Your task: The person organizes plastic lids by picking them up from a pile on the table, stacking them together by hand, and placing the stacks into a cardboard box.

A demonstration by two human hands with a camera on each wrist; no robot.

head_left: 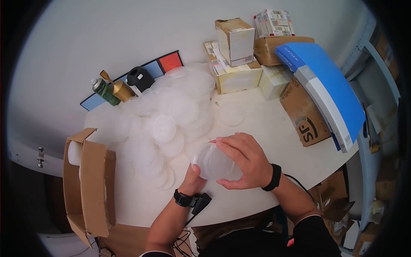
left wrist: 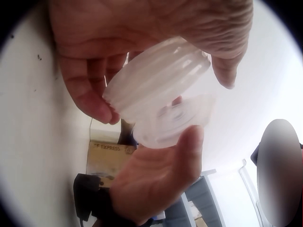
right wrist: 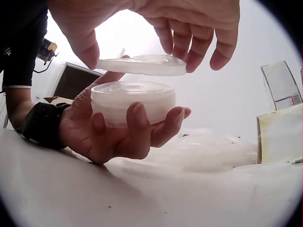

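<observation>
My left hand (head_left: 195,180) cradles a short stack of round translucent plastic lids (right wrist: 132,105), its fingers curled around the sides. Just above that stack, my right hand (head_left: 248,160) pinches another lid (right wrist: 158,69) between thumb and fingers, and a gap shows between the two in the right wrist view. From the left wrist view, the stack (left wrist: 156,78) appears tilted, with its ridged edges visible, and the separate lid (left wrist: 173,124) faces it. Both hands are raised over the front of the white table (head_left: 239,203). A large heap of similar lids (head_left: 180,107) spreads beyond the left hand.
An open cardboard box (head_left: 94,184) with white round items inside stands at the left. Cartons (head_left: 235,79), a blue file (head_left: 329,85) and an SF Express box (head_left: 305,115) line the back right. A green spray can (head_left: 105,91) stands behind the heap.
</observation>
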